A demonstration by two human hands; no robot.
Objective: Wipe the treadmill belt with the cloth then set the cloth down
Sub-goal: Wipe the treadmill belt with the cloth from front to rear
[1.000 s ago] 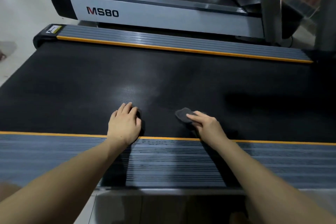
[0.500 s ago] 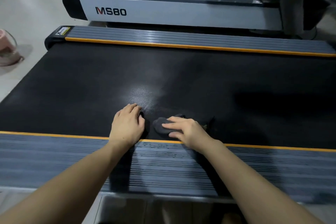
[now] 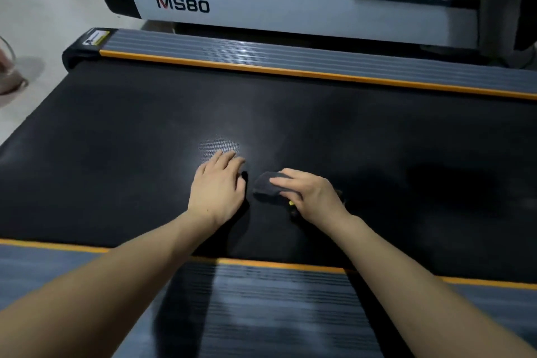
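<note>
Pressing down on the wide black textured treadmill belt (image 3: 122, 160), two bare hands are seen. The left hand (image 3: 216, 184) lies flat, fingers straight, holding nothing. The right hand (image 3: 309, 197), just beside it, rests extended fingers on one small dark grey folded cloth (image 3: 266, 185), which sits on the belt between the two hands, touching neither rail. A small yellow fleck shows under the right palm; its nature cannot be determined. Two grey ribbed side rails with orange edge strips flank the belt: the far rail (image 3: 290, 58) and the near rail (image 3: 261, 314), the latter crossed by both forearms. Beyond the far rail stands one second treadmill with a silver side panel marked MS80 (image 3: 290, 14), cut off at right. One pinkish object (image 3: 7, 73) left of the belt is cropped by the frame edge and unidentifiable.
</note>
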